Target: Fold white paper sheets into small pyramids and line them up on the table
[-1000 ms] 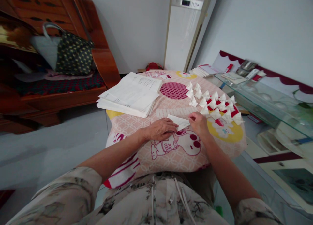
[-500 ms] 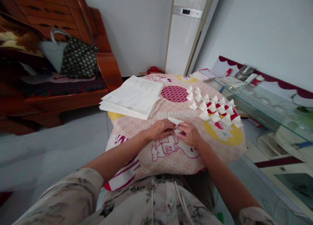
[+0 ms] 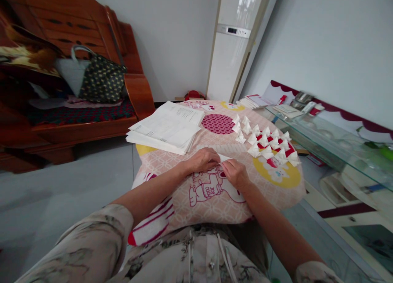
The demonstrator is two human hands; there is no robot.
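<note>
Between my two hands is a small folded piece of white paper (image 3: 225, 157), mostly covered by the fingers. My left hand (image 3: 203, 159) is closed on its left side, fingertips bent over it. My right hand (image 3: 236, 173) pinches its right side with thumb and fingers. Both hands rest low over the patterned tablecloth (image 3: 184, 193). To the right stand several folded white paper shapes (image 3: 267, 152) with pointed tips, set out in rows. A stack of printed paper sheets (image 3: 168, 127) lies to the left, beyond my left hand.
A glass shelf (image 3: 331, 139) with metal bowls (image 3: 302, 98) adjoins the table on the right. At the left is a wooden bench (image 3: 139, 90) holding a dark patterned bag (image 3: 102, 78). A tall white cabinet-like unit (image 3: 229, 57) stands behind the table.
My right hand's fingers have drawn closer together on the paper, and less of the paper shows. The hands are nearer each other. The whole view has shifted slightly.
</note>
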